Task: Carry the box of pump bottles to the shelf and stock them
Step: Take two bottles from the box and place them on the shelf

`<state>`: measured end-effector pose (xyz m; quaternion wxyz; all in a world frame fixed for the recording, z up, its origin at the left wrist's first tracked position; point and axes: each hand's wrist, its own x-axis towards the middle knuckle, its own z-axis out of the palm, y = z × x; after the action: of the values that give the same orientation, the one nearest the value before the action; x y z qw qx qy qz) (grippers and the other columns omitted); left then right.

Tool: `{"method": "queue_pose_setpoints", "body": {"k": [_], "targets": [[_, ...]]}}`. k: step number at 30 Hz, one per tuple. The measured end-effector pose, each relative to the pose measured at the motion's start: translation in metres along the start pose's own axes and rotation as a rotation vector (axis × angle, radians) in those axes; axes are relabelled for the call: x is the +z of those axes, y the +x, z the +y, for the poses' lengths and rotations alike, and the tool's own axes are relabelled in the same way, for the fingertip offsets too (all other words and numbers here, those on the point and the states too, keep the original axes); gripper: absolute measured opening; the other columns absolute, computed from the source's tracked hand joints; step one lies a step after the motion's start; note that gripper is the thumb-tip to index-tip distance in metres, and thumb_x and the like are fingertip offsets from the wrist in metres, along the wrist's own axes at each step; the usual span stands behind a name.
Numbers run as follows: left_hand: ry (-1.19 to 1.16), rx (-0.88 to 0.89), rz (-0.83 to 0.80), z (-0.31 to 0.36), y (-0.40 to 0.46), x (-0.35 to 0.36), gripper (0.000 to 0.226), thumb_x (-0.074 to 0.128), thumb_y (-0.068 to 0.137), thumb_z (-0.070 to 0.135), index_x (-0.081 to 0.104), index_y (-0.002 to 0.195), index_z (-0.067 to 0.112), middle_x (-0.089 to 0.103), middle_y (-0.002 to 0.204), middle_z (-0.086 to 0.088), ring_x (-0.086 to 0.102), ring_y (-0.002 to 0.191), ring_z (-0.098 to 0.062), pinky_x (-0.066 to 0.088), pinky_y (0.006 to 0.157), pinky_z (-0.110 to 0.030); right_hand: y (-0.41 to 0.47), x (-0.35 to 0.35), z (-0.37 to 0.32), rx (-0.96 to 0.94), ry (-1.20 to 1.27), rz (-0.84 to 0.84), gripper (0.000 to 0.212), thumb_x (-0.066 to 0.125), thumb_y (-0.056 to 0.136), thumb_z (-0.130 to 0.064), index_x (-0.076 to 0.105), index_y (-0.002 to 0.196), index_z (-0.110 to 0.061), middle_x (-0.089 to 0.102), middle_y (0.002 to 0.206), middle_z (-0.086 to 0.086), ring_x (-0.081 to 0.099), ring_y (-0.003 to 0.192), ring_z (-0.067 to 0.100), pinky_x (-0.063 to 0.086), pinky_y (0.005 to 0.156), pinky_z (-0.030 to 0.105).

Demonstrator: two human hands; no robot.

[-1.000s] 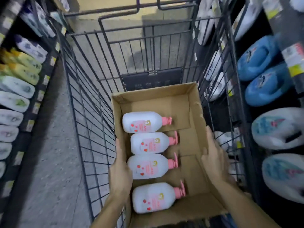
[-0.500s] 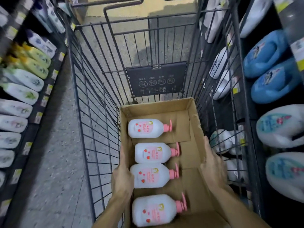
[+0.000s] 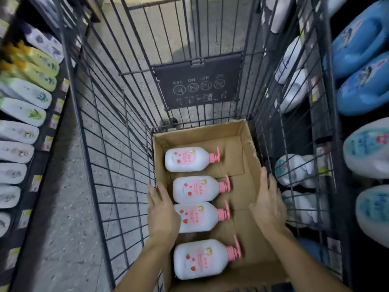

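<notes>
An open cardboard box (image 3: 200,133) sits low inside a black wire cart (image 3: 117,144), against its right side. Several white pump bottles (image 3: 187,160) with pink pumps and strawberry labels lie on their sides in a row along the box's left half, pumps pointing right. My left hand (image 3: 162,213) lies flat on the box's left wall, partly over one bottle. My right hand (image 3: 267,207) presses the right wall, fingers straight and slightly blurred. Both hands hold the box by its sides.
A dark sign plate (image 3: 197,81) hangs on the cart's far wall. Shelves on the left carry rows of white and yellow-green bottles (image 3: 25,114). Shelves on the right hold big blue (image 3: 357,45) and white jugs (image 3: 370,148). Grey floor runs along the left.
The box has gone down between the cart's walls, away from me, to the cart's bottom. Both hands stayed on its sides and went down with it.
</notes>
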<state>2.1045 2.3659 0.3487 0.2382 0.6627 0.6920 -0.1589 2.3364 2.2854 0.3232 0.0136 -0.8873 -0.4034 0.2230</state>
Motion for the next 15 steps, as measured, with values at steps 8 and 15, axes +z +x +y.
{"method": "queue_pose_setpoints", "body": {"k": [8,15], "targets": [[0.282,0.682,0.105,0.076,0.056,-0.114,0.051,0.050,0.087,0.014,0.038,0.136,0.011,0.053,0.126,-0.012,0.052,0.111,-0.033,0.048,0.084,-0.045,-0.034,-0.015,-0.084,0.176,0.799,0.106,0.018,0.064,0.089,-0.026,0.067,0.105,-0.018,0.069,0.097,-0.001,0.064,0.095,0.021,0.049,0.084,0.034],[0.470,0.813,-0.048,0.096,0.117,-0.100,0.058,0.046,0.087,0.058,0.049,0.126,0.015,0.058,0.119,-0.007,0.058,0.105,-0.031,0.047,0.076,-0.040,-0.028,0.020,-0.128,0.703,1.058,-0.232,0.061,0.063,0.085,-0.056,0.059,0.130,-0.015,0.064,0.125,0.009,0.058,0.115,0.029,0.042,0.102,0.036]]}}
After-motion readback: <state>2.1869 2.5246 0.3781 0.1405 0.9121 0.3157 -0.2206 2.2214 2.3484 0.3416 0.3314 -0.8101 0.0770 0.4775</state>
